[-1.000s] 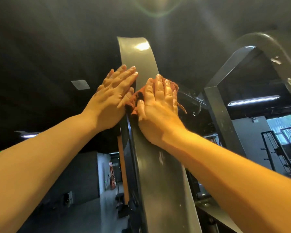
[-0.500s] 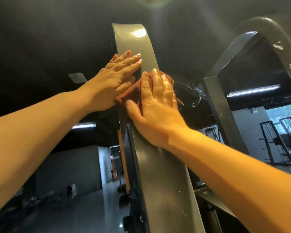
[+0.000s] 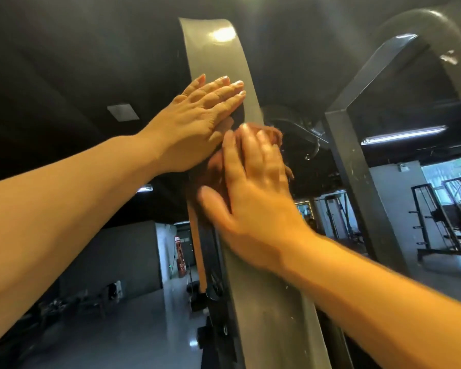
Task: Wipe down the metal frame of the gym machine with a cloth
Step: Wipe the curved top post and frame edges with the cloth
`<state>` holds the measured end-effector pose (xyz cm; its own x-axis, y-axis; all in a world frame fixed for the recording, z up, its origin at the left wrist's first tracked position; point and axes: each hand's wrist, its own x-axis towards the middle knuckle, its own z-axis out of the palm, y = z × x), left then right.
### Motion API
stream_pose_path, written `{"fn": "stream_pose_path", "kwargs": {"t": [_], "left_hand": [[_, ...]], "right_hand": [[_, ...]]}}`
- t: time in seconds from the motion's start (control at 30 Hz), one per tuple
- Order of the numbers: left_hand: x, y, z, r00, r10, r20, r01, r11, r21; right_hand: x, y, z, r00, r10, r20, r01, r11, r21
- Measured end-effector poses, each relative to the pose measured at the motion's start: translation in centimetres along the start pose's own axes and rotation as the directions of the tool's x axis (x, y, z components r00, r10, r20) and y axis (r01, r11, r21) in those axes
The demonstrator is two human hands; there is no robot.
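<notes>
Rust-brown cloth [image 3: 273, 134] is pressed against the grey metal frame [image 3: 216, 57] of the machine, high on its curved upright, under the right hand [image 3: 253, 187]. The grip of that hand is flat rather than closed: the fingers are laid straight over the cloth, the thumb is spread to the side, and nothing is pinched. The hand is blurred, so finer detail cannot be told. A little cloth is seen past the fingertips and beside the thumb. The left hand [image 3: 197, 123] is laid just above and beside it, its grip also flat, with the fingers straight, held together and resting bare on the frame.

Wiping is judged to be in hand, with the shiny stretch above the hands not yet reached. As the cloth is kept in place by pressure alone, it could be lost. If the palm is lifted, or slid faster than the cloth follows, the cloth may bunch, slip off the narrow face and fall to the floor. Smears may be left on the metal by the bare left palm. A second grey post [image 3: 357, 169] stands near on the right and could be struck by a wide stroke.
</notes>
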<state>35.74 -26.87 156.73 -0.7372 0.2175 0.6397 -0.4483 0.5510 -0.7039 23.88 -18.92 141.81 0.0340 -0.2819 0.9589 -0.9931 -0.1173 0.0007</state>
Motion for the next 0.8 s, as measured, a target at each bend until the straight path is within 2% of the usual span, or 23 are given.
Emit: {"fn": "stream_pose_path", "kwargs": {"t": [0.07,0.13,0.2,0.3,0.37,0.5,0.6,0.67,0.77,0.8], "left_hand": [[-0.2,1.1,0.5,1.0,-0.015,-0.024,0.015,0.999,0.03],[-0.4,1.7,1.0,0.999,0.015,-0.04,-0.013,0.998,0.062],[-0.6,1.7,1.2,0.999,0.007,-0.046,-0.004,0.998,0.065],[-0.4,1.9,1.1,0.999,-0.016,-0.048,0.019,0.998,0.062],[-0.5,2.3,1.0,0.998,-0.042,-0.039,0.044,0.998,0.049],[-1.3,3.9,1.6,0.998,-0.062,-0.015,0.063,0.996,0.061],[-1.8,4.4,2.1,0.998,-0.044,-0.037,0.046,0.998,0.048],[-1.8,4.4,2.1,0.997,-0.06,-0.051,0.062,0.998,0.027],[-1.8,4.8,2.1,0.994,-0.088,-0.071,0.086,0.996,-0.024],[-1.8,4.8,2.1,0.993,-0.093,-0.078,0.09,0.995,-0.041]], "right_hand": [[-4.1,1.0,1.1,0.986,-0.164,0.022,0.165,0.981,-0.097],[-5.7,3.1,0.9,0.971,-0.232,0.051,0.237,0.955,-0.176],[-4.5,4.2,-0.4,0.984,-0.173,0.041,0.177,0.971,-0.158],[-1.7,3.3,-1.2,0.997,0.068,0.031,-0.068,0.998,-0.002],[-2.0,1.4,0.0,0.994,0.104,0.031,-0.104,0.994,0.021],[-8.0,1.0,2.4,0.976,-0.215,0.015,0.215,0.967,-0.139],[-8.4,3.7,0.8,0.946,-0.317,0.059,0.323,0.924,-0.207],[-5.9,3.8,-0.8,0.973,-0.231,0.021,0.231,0.961,-0.154],[-3.0,2.6,-0.9,0.998,0.03,0.054,-0.029,0.999,-0.025],[-3.1,2.1,-0.3,0.998,0.044,0.04,-0.044,0.999,-0.025]]}}
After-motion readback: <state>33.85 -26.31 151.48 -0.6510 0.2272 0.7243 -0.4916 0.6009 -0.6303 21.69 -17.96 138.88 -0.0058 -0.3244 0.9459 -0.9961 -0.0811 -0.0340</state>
